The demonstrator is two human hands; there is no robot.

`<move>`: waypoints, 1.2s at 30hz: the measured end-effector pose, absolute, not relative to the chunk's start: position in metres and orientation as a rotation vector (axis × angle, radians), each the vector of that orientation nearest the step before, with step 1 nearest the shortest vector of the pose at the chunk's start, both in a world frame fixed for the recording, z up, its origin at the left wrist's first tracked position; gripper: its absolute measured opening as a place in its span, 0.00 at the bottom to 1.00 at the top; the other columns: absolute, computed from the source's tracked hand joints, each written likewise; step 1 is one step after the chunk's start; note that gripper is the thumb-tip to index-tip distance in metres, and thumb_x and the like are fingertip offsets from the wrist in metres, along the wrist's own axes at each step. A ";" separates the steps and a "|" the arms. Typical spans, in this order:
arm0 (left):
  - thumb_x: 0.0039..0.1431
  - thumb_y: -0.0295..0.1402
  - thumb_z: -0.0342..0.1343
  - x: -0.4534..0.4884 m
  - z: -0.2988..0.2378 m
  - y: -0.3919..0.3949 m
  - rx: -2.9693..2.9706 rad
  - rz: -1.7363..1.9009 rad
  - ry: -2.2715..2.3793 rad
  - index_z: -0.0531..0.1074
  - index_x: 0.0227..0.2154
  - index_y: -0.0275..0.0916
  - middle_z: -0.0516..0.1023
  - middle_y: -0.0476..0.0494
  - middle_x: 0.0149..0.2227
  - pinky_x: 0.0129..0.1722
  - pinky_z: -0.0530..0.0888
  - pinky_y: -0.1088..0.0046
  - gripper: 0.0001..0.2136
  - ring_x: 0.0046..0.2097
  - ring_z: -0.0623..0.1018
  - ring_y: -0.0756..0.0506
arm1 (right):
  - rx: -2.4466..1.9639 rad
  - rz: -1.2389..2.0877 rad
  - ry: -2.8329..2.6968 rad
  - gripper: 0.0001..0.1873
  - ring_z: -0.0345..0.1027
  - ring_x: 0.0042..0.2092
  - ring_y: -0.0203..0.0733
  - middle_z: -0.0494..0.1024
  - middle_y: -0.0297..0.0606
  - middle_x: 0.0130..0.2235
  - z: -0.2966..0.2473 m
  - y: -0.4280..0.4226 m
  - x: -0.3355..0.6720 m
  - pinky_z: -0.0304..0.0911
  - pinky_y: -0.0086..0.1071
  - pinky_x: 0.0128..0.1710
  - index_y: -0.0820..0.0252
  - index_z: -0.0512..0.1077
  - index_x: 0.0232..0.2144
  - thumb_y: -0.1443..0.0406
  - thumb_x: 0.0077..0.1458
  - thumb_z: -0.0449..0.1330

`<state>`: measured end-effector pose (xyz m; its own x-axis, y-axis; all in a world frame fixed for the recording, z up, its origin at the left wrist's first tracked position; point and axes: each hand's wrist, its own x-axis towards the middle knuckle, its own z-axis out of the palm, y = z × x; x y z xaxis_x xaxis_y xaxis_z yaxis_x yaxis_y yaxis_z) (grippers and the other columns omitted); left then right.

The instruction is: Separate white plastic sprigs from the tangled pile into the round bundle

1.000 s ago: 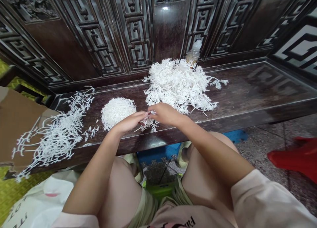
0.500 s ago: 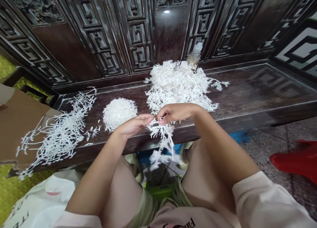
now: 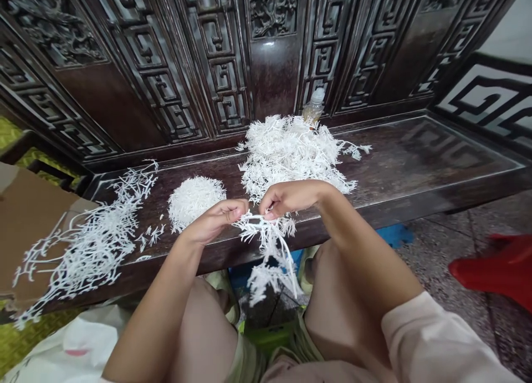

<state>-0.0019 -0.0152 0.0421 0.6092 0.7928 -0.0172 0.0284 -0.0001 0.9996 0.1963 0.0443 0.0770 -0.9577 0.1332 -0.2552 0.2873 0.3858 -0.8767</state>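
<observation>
A branching white plastic sprig (image 3: 272, 241) with bristly tips hangs over the bench's front edge. My right hand (image 3: 293, 199) pinches its stem, fingers curled and thumb pressed in. Just to the left, my left hand (image 3: 218, 218) is closed, thumb against forefinger, at the sprig's upper left end; the fingers partly hide the contact. Behind my hands lies a large heap of bristly white sprigs (image 3: 291, 153). Left of it is a round pile of small white pieces (image 3: 195, 200). Farther left, bare white branching stems (image 3: 91, 244) lie tangled, with a few loose bits beside them.
The dark wooden bench (image 3: 399, 156) has a carved back (image 3: 274, 78). A clear bottle (image 3: 315, 106) stands behind the heap. Cardboard (image 3: 33, 222) and a white bag (image 3: 75, 338) are at the left. A red plastic object (image 3: 494, 269) is on the floor at right.
My hands have drawn slightly apart, the left one moving left, and more of the sprig's stem shows between them. The whole view has shifted a little.
</observation>
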 end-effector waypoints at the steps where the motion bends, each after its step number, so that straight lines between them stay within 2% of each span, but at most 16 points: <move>1: 0.50 0.41 0.49 -0.001 0.042 -0.016 1.462 0.699 0.720 0.56 0.16 0.36 0.54 0.50 0.23 0.28 0.55 0.74 0.16 0.27 0.56 0.52 | 0.370 -1.639 2.491 0.15 0.44 0.24 0.28 0.50 0.27 0.21 0.079 0.043 0.197 0.45 0.27 0.27 0.63 0.56 0.17 0.64 0.52 0.51; 5: 0.50 0.42 0.49 -0.002 0.043 -0.018 1.444 0.698 0.665 0.57 0.16 0.36 0.55 0.49 0.23 0.28 0.56 0.73 0.16 0.27 0.58 0.51 | 0.316 -1.721 2.459 0.14 0.47 0.24 0.28 0.55 0.28 0.21 0.082 0.041 0.199 0.47 0.26 0.27 0.64 0.59 0.18 0.62 0.50 0.53; 9: 0.52 0.41 0.48 -0.008 0.043 -0.015 1.516 0.609 0.797 0.59 0.18 0.36 0.58 0.50 0.24 0.31 0.58 0.74 0.14 0.29 0.59 0.52 | 0.429 -1.721 2.510 0.14 0.50 0.26 0.29 0.60 0.30 0.23 0.074 0.044 0.203 0.48 0.27 0.28 0.65 0.65 0.24 0.58 0.49 0.53; 12: 0.54 0.41 0.45 -0.009 0.040 -0.011 1.548 0.449 0.912 0.65 0.28 0.38 0.64 0.48 0.30 0.37 0.60 0.74 0.11 0.35 0.63 0.50 | 0.490 -1.660 2.528 0.15 0.49 0.25 0.28 0.60 0.30 0.23 0.064 0.047 0.202 0.47 0.27 0.28 0.65 0.66 0.25 0.57 0.50 0.52; 15: 0.54 0.41 0.45 -0.003 0.033 -0.010 1.498 0.414 0.942 0.67 0.36 0.41 0.68 0.47 0.38 0.44 0.60 0.71 0.12 0.42 0.64 0.48 | 0.474 -1.635 2.510 0.15 0.47 0.24 0.28 0.58 0.29 0.22 0.057 0.047 0.198 0.46 0.27 0.27 0.64 0.66 0.23 0.57 0.50 0.52; 18: 0.53 0.42 0.46 0.004 0.027 -0.011 1.375 0.505 0.991 0.69 0.33 0.39 0.69 0.46 0.37 0.45 0.60 0.70 0.13 0.42 0.66 0.48 | 0.478 -1.668 2.489 0.14 0.45 0.24 0.28 0.56 0.29 0.21 0.055 0.046 0.193 0.46 0.27 0.26 0.64 0.66 0.24 0.57 0.50 0.51; 24: 0.49 0.38 0.52 0.011 0.032 -0.013 1.350 0.496 0.912 0.69 0.23 0.37 0.69 0.50 0.26 0.41 0.61 0.72 0.09 0.33 0.66 0.51 | 0.560 -1.693 2.434 0.15 0.41 0.22 0.28 0.50 0.26 0.19 0.053 0.047 0.194 0.42 0.27 0.23 0.63 0.62 0.19 0.58 0.50 0.51; 28: 0.44 0.33 0.55 0.012 0.032 -0.014 1.303 0.500 0.907 0.71 0.24 0.38 0.71 0.50 0.28 0.40 0.60 0.72 0.05 0.34 0.67 0.51 | 0.544 -1.693 2.402 0.16 0.41 0.22 0.27 0.50 0.26 0.19 0.053 0.046 0.194 0.41 0.27 0.23 0.63 0.65 0.21 0.56 0.49 0.52; 31: 0.42 0.31 0.54 0.011 0.029 -0.016 1.244 0.539 0.928 0.70 0.23 0.37 0.70 0.51 0.27 0.38 0.60 0.73 0.03 0.33 0.66 0.51 | 0.535 -1.743 2.403 0.16 0.41 0.22 0.27 0.50 0.26 0.18 0.056 0.043 0.194 0.41 0.27 0.23 0.64 0.65 0.19 0.56 0.48 0.54; 36: 0.44 0.30 0.48 0.014 0.030 -0.019 1.211 0.574 0.859 0.63 0.16 0.36 0.61 0.52 0.19 0.30 0.58 0.75 0.06 0.26 0.60 0.53 | 0.590 -1.913 2.420 0.11 0.45 0.22 0.27 0.55 0.26 0.17 0.061 0.039 0.191 0.45 0.26 0.23 0.65 0.68 0.19 0.62 0.46 0.56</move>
<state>0.0137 -0.0189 0.0304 0.5698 0.7796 -0.2600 0.0589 0.2768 0.9591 0.1905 0.0389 0.0608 -0.9295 0.2888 -0.2295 0.2899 0.1872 -0.9386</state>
